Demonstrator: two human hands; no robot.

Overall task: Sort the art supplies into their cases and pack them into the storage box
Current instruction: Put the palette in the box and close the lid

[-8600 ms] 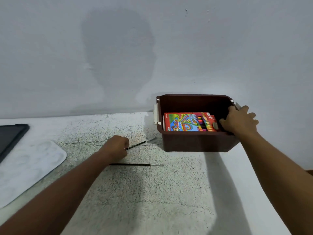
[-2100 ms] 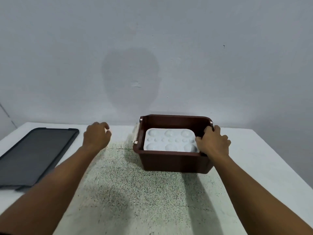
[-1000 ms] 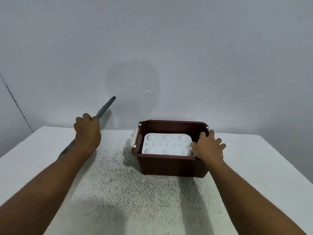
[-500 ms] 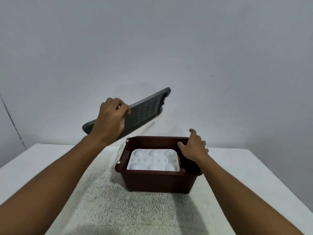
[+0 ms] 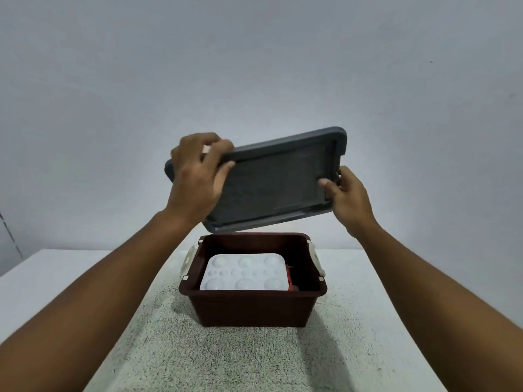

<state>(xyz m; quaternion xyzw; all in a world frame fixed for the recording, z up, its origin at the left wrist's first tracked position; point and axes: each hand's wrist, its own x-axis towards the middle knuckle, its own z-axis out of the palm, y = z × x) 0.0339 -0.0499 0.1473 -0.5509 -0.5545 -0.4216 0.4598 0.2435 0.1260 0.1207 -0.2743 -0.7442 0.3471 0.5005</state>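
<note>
The worktop [image 5: 368, 349] carries only one thing that I can see, and the packing looks almost finished. The brown box [image 5: 252, 306] stands near the worktop's far edge, about midway between its left and right edges, on the speckled strip that runs down the middle. It is open at the top, with its pale side latches [image 5: 316, 258] hanging loose. Above it I hold the grey lid [image 5: 280, 179], tilted with its near edge lowest and clear of the rim. My left hand [image 5: 198, 176] grips the lid's left end, fingers curled over the far edge and thumb on the face. My right hand [image 5: 349, 199] pinches the right end. Inside the box the white paint tray [image 5: 243, 274] lies flat on top, and a sliver of a red case [image 5: 288, 275] shows beside its right edge. I judge that what remains is lowering the lid squarely and snapping both latches.
</note>
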